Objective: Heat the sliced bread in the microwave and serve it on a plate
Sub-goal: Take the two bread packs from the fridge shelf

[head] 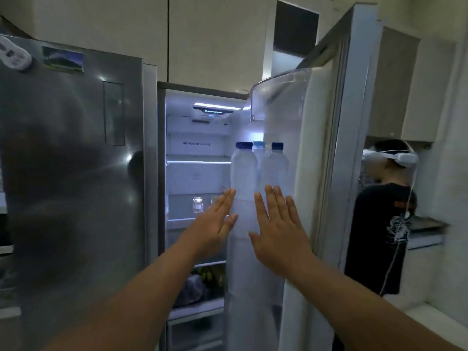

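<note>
A steel side-by-side fridge fills the view, and its right door [326, 138] stands partly open. Both my arms reach toward the door's inner side. My left hand [215, 226] is flat with straight fingers at the edge of the door shelves. Beside it, my right hand [277, 229] is spread open in front of the clear door shelf [255, 287], near the water bottles [258, 171]. Neither hand holds anything. No bread, microwave or plate is visible.
The left fridge door [73, 173] is closed and carries magnets. Lit shelves [197, 162] inside hold a small jar and dark bagged items lower down. Another person [379, 236] wearing a headset stands at the right by a counter. Wall cabinets hang above.
</note>
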